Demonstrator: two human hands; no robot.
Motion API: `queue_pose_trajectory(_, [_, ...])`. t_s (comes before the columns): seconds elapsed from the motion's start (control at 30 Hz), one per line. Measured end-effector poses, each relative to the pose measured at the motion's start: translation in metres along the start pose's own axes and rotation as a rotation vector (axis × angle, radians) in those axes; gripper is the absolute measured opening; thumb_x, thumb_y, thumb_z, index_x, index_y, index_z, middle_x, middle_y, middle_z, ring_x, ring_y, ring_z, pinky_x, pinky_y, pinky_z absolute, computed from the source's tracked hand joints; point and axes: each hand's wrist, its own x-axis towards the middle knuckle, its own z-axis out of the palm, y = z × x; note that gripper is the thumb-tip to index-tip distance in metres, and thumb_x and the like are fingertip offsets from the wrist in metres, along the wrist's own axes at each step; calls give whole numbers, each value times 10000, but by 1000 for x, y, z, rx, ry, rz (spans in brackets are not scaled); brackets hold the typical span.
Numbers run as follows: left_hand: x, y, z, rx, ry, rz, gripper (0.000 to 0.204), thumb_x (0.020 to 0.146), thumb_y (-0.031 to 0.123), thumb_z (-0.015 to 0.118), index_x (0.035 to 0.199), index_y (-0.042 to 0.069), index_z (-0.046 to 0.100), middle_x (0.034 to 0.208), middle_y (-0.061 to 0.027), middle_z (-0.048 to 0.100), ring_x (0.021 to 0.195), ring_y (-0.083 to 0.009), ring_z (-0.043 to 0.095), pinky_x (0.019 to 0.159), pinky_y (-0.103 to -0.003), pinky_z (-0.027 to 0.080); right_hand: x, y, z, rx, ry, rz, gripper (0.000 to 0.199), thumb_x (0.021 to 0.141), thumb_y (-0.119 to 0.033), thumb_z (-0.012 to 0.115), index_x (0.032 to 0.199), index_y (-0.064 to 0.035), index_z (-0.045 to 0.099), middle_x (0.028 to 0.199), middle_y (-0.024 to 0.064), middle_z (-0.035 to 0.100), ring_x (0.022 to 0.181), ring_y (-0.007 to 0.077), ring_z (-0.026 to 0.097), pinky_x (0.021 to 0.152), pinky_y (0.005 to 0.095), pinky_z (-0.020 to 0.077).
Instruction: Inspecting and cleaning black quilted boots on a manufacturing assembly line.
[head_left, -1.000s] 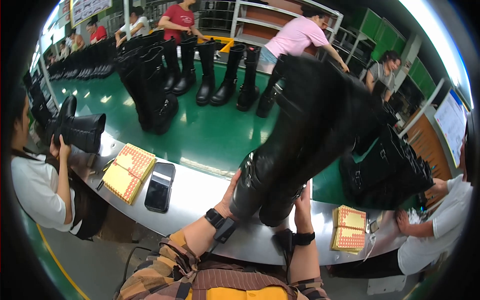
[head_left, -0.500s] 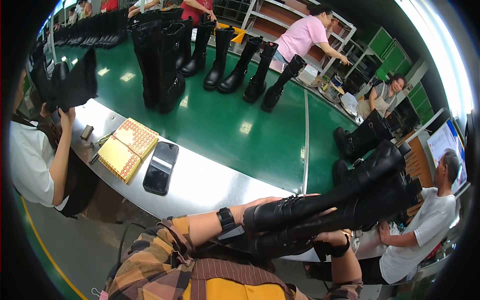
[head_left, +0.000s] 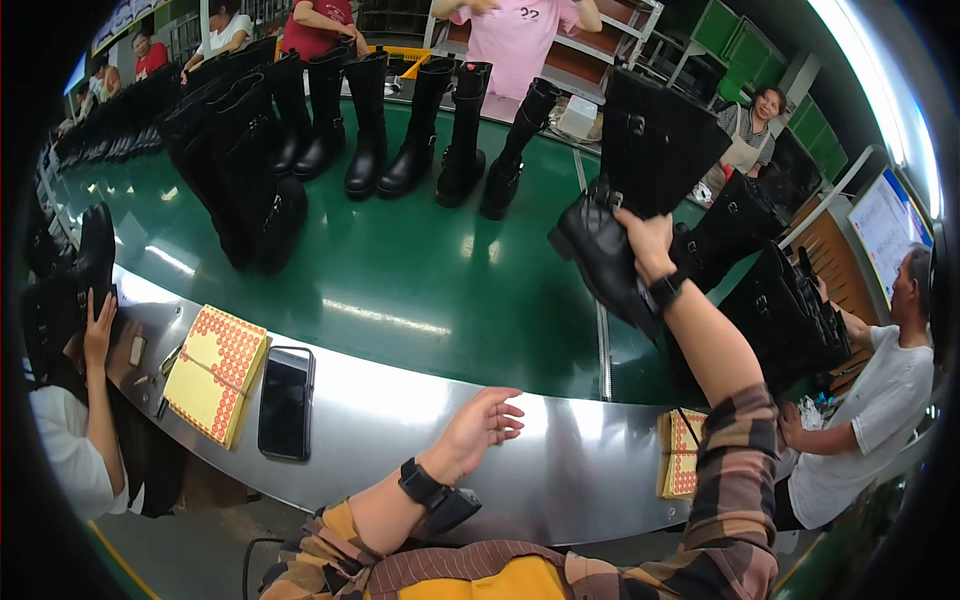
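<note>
My right hand (head_left: 650,245) grips a pair of tall black buckled boots (head_left: 665,145) around the ankle part. The boots are held up over the green belt at the right, shafts upward and tilted, the feet toward me. How the two boots lie against each other is partly hidden. My left hand (head_left: 475,430) hovers above the metal table edge (head_left: 400,480) with nothing in it, its fingers apart and slightly curled. Each of my wrists wears a black band.
Several black boots (head_left: 365,130) stand upright along the far side of the green belt (head_left: 390,290). Another pair (head_left: 240,180) is nearer on the left. A phone (head_left: 286,402) and yellow sticker sheets (head_left: 213,375) lie on the metal edge. Co-workers (head_left: 865,400) are at both sides and across.
The boots went from lying across both my hands to being raised over the belt in my right hand alone. My left hand has let go. The person in pink has turned toward me.
</note>
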Motion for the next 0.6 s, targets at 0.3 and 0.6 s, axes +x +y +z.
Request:
queue_pose_trajectory(0.3, [2, 4, -4, 13, 39, -61, 253, 966, 237, 475, 1125, 49, 536, 945, -70, 575, 849, -163, 589, 791, -301, 483, 18, 69, 167, -709, -399, -57, 829, 757, -764, 483, 1464, -387, 270, 1540, 259, 63, 1387, 503, 126, 1011, 703, 235])
queue_pose_trajectory(0.6, [5, -1, -2, 37, 28, -11, 241, 962, 188, 451, 1111, 19, 536, 880, -77, 595, 814, -183, 603, 768, -326, 502, -34, 76, 130, -718, -556, -262, 770, 837, -703, 442, 1475, -309, 267, 1507, 297, 152, 1367, 519, 167, 1019, 658, 277])
